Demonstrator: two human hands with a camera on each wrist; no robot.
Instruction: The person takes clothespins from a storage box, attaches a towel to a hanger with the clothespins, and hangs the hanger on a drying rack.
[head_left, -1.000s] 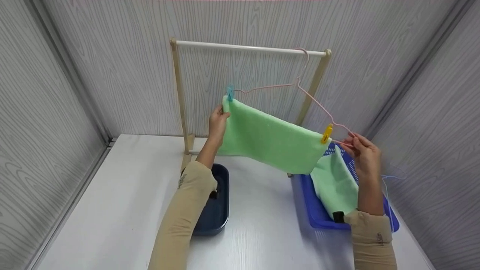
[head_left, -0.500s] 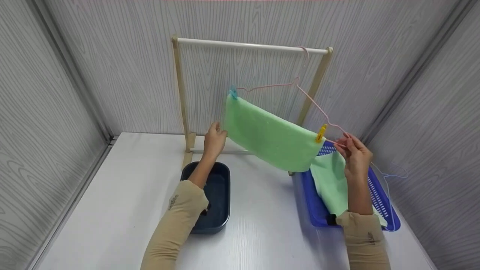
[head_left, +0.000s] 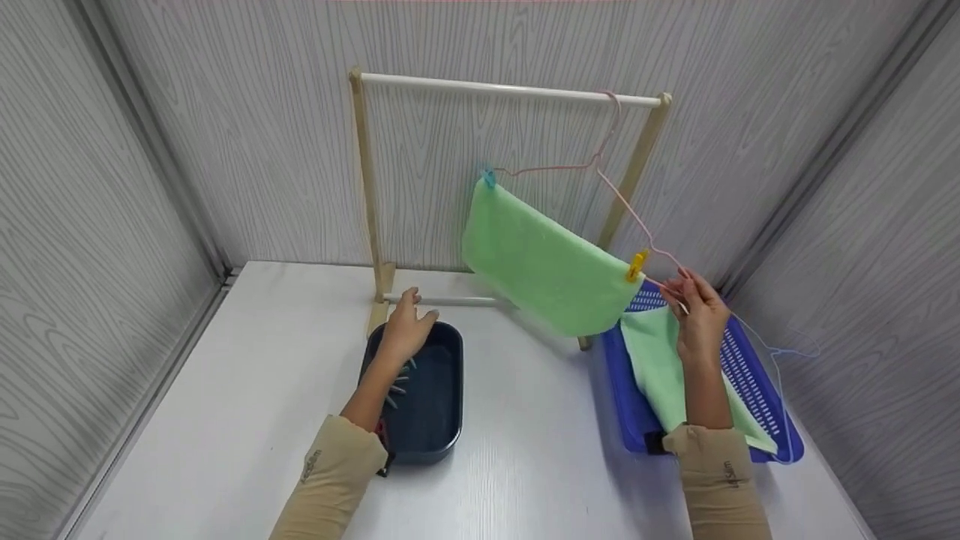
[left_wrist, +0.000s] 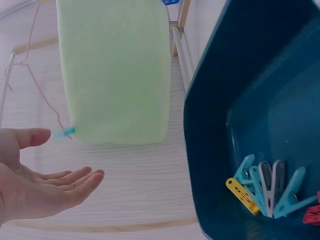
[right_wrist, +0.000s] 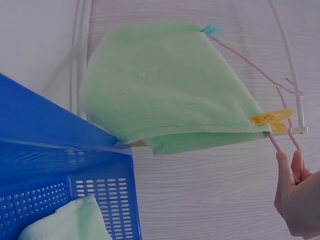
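My right hand [head_left: 703, 315] pinches the right corner of a pink wire hanger [head_left: 626, 206], whose hook sits over the rack's white rod. Over the hanger's lower bar drapes a light green towel [head_left: 551, 262], slanting down to the right. A blue clothespin [head_left: 489, 178] clips its left corner, a yellow clothespin [head_left: 637, 265] its right. My left hand [head_left: 407, 330], fingers apart and holding nothing, is above the dark blue tub [head_left: 459, 405]. In the left wrist view several loose clothespins [left_wrist: 270, 187] lie in that tub, partly hidden by the left arm in the head view.
A wooden rack [head_left: 367, 187] with a white rod [head_left: 487, 88] stands against the back wall. At the right, a blue basket [head_left: 622, 405] contains another green towel [head_left: 660, 360]. A light blue hanger [head_left: 780, 375] leans at the basket's outer side.
My left hand has let go of the towel's left edge and moved down and left to the tub. The towel swings right; my right hand, still on the hanger, has shifted slightly left.
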